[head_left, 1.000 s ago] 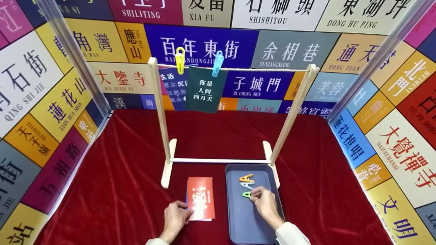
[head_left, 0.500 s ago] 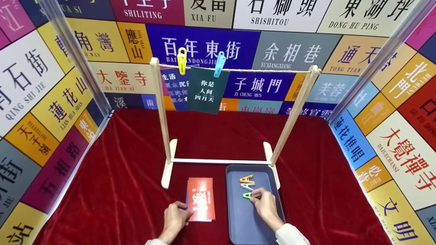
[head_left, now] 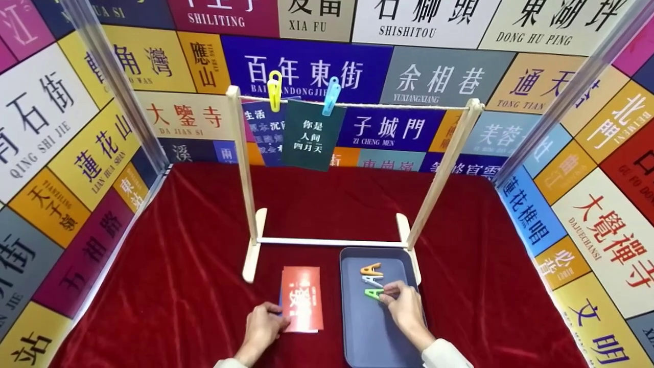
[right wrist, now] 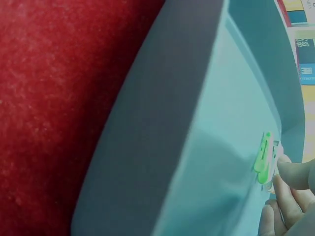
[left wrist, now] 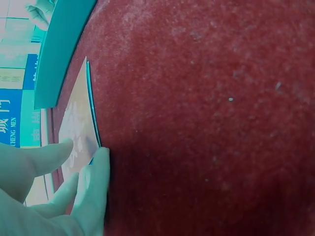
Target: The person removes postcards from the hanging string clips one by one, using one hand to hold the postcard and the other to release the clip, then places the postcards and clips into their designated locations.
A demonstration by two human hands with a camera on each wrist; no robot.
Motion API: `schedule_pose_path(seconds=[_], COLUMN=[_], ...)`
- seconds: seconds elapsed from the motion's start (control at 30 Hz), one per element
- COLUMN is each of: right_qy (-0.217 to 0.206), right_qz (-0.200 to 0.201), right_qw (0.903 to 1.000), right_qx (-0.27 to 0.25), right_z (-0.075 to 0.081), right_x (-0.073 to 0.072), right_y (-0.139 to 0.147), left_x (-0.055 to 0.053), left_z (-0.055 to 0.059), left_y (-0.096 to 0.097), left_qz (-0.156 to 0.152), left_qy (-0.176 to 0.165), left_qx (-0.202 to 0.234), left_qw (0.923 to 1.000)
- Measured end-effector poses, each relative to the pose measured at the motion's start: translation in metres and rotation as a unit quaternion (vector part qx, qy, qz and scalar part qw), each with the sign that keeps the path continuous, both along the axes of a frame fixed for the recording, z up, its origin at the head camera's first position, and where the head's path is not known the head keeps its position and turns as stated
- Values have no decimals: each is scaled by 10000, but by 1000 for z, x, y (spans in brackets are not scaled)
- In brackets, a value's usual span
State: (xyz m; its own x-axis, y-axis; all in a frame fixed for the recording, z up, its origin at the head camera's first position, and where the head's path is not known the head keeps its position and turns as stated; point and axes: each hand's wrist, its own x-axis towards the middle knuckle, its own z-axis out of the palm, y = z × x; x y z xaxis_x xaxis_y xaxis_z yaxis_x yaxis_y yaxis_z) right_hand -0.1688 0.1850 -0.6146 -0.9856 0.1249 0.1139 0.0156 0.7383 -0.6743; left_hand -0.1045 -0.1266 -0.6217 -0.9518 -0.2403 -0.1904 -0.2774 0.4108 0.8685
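Note:
A stack of cards with a red card (head_left: 305,299) on top lies on the cloth at front centre. My left hand (head_left: 263,324) holds its lower left corner; in the left wrist view the fingers (left wrist: 59,155) bend about the card's edge. Inside the grey tray (head_left: 368,332) lie three clothespins in a column: orange (head_left: 370,269), white (head_left: 372,280) and green (head_left: 374,294). My right hand (head_left: 405,309) is over the tray, fingertips beside the green clothespin's right end. In the right wrist view thumb and fingers are apart, with the green clothespin on the tray floor past their tips.
Behind the cards and tray stands a wooden frame (head_left: 245,168) with a string (head_left: 398,106) across its top. A yellow clothespin (head_left: 275,92) and a blue clothespin (head_left: 331,96) sit on it, over a blue card (head_left: 263,133) and a dark green card (head_left: 311,135). Signboard-patterned walls surround the red cloth.
My right hand has drawn back slightly to the right, and more of the green clothespin shows, its legs now lying on the tray. The left hand stays at the cards' corner.

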Motion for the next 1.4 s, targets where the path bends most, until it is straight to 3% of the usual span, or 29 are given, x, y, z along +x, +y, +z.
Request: schedule_pose_path(seconds=[0.17, 0.3, 0.63, 0.8, 0.97, 1.07, 1.4], right_qy=[205, 655, 1921, 2428, 2997, 3253, 3553], right_qz=[-10, 96, 606, 954, 1596, 1866, 2528], right_qw=[9998, 9975, 9775, 9630, 9383, 9248, 8985], right_qx=[44, 233, 620, 675, 660, 647, 504], right_z=[8, 15, 38, 50, 65, 77, 121], right_x=[1, 4, 3, 0, -6, -9, -13], right_y=[-1, -1, -4, -4, -3, -3, -9], left_x=[-2, -3, -7, -9, -14, -18, -29], left_z=[7, 16, 40, 52, 67, 80, 114], left_y=[-3, -3, -4, -3, -3, -4, -14], left_qz=[-95, -50, -291, -274, -90, -7, 163], left_qy=[147, 246, 509, 798, 1341, 1497, 1834], left_qx=[-402, -491, -607, -541, -184, -17, 419], left_qw=[9990, 9985, 9964, 9950, 9908, 9887, 9820])
